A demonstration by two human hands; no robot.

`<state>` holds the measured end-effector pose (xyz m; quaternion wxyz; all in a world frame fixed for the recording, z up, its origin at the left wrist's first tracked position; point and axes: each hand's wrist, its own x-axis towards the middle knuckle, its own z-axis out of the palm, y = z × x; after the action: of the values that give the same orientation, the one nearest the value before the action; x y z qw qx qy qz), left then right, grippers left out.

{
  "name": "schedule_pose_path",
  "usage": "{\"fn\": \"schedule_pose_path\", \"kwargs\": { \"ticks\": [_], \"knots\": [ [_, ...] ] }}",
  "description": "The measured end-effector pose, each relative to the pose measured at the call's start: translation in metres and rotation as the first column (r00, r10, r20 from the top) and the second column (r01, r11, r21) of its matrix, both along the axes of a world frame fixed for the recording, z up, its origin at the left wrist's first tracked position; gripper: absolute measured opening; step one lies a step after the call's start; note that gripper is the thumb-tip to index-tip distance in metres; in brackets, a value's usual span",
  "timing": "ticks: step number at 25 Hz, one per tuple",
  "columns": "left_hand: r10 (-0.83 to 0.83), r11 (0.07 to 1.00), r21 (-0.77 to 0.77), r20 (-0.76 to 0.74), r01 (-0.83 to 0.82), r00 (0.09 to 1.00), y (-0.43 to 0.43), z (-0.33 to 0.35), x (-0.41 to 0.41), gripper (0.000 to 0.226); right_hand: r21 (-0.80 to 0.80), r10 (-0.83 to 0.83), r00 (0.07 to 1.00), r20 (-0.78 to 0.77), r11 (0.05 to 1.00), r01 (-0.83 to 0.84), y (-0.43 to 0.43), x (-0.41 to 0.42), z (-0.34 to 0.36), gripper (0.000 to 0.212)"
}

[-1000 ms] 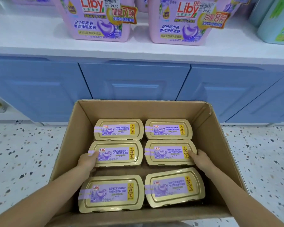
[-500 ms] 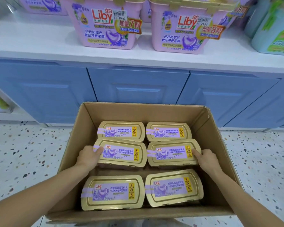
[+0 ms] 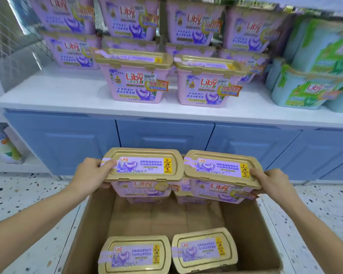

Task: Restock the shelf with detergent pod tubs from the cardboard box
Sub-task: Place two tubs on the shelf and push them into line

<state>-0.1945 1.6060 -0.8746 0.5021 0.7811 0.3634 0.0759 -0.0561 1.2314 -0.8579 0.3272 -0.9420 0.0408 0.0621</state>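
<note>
- left hand (image 3: pixel 91 175) is curled round the outer end of the left pink plastic tub (image 3: pixel 145 165), thumb on the flat gold lid, fingers tucked under the rim. it only has one end, so if that grip loosens I'd expect the inner end to swing down
- that tub and the right pink plastic tub (image 3: pixel 222 169) touch lid to lid in the middle. both are up in the air over the brown cardboard box (image 3: pixel 251 230), in front of the blue cabinet doors (image 3: pixel 162 135) and below the white shelf (image 3: pixel 48 91). looks to me like they're being squeezed together as a pair, so ease off the squeeze and either could drop back in the box
- right hand (image 3: pixel 273 180) wraps the far end of the right tub the same way, thumb on the lid edge. this tub sits a bit tilted, right end lower, so my guess is it's the one more likely to slip
- lids are smooth gold plastic with rounded corners and a slick purple label, so not much to bite on. bodies taper narrower toward the bottom
- up on the shelf there's bare white surface at the left, then two matching front tubs (image 3: pixel 135 84) near the edge with stacks behind, then teal-green tubs (image 3: pixel 305 91) on the right. shoving new ones in carelessly could knock a front one off
- box is plain corrugated card with two more gold-lidded tubs (image 3: pixel 135 254) at the near end, and others partly hidden behind the lifted pair
</note>
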Motion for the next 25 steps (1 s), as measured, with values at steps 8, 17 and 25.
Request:
{"fn": "schedule_pose_path", "kwargs": {
  "ticks": [8, 17, 25],
  "knots": [
    [0.029, 0.999, 0.01, 0.164, -0.031, 0.986, 0.039, 0.103, 0.014, 0.033, 0.177, 0.028, 0.983, 0.181, 0.982, -0.061, 0.012, 0.046, 0.117, 0.044],
    [0.086, 0.993, 0.03, 0.456, -0.112, 0.886, 0.068, 0.238, 0.063, 0.027, 0.324, -0.014, 0.944, 0.328, 0.941, -0.099, 0.044, 0.102, 0.237, 0.033],
    [0.181, 0.964, 0.089, 0.469, -0.25, 0.865, 0.073, 0.258, 0.114, 0.031, 0.281, 0.008, 0.922, 0.386, 0.952, -0.126, 0.08, 0.151, 0.245, 0.059]
  ]
}}
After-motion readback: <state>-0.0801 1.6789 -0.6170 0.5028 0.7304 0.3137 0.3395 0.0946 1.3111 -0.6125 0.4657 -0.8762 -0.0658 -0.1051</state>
